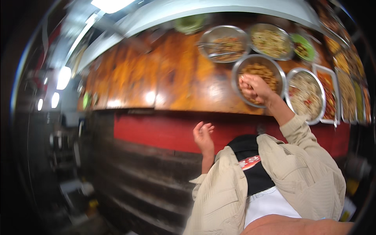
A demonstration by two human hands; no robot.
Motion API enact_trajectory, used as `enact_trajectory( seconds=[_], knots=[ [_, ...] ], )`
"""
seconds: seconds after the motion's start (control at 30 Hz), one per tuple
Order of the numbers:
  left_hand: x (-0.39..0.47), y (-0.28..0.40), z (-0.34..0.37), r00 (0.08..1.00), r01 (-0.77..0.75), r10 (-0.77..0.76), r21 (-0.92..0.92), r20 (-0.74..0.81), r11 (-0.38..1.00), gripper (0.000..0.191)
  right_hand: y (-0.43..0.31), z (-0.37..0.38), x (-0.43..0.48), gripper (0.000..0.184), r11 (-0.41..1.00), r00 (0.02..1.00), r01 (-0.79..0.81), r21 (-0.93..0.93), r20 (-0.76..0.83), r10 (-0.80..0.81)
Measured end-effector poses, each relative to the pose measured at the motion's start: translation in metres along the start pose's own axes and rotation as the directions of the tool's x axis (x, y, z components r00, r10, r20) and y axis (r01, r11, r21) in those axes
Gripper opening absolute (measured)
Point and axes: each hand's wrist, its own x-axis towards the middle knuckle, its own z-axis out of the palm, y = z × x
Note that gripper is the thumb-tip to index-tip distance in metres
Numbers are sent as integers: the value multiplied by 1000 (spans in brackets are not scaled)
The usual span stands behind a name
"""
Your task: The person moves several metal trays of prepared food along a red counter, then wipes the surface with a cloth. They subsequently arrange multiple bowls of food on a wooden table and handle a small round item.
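Observation:
My right hand [255, 87] is over a round metal bowl [235, 79] of small golden-brown food pieces [265, 73]. Its fingers curl inward, and whether they hold any pieces is hidden. In front of the red panel [158, 135] below the table edge, my left hand [203, 136] hangs with nothing in it, fingers loosely bent and apart. Just right of the bowl stands a metal basin [322, 98] of pale food with red bits [305, 97]. Behind are a metal bowl [202, 53] with chopped brown food and metal utensils [220, 54], and another [252, 44] with pale yellow-green food.
The glossy wooden table [182, 73] stretches away to the left. A green bowl [312, 53] of dark pieces stands at the back right. Rectangular trays [337, 97] of food line the right end. Blurred green dishes [189, 24] sit at the far edge.

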Motion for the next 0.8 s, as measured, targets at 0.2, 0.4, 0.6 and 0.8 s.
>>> enact_trajectory(
  seconds=[0.2, 0.4, 0.6, 0.8],
  knots=[
    [16, 58, -101, 971, 52, -109, -257, -212, 965, 27, 143, 157, 73, 42, 924, 912, -375, 76, 208, 353],
    [32, 49, -193, 870, 135, -449, -778, -203, 614, 24, 218, 266, 111, 27, 889, 881, -362, -282, 209, 425],
    [93, 54, -236, 792, 69, -562, -880, -239, 471, 32, 254, 313, 177, 42, 718, 724, -575, -392, 164, 670],
    [142, 93, -307, 649, -70, 187, 187, -737, 980, 39, 302, 384, 264, 36, 607, 583, -557, -567, 253, 772]
  ],
)
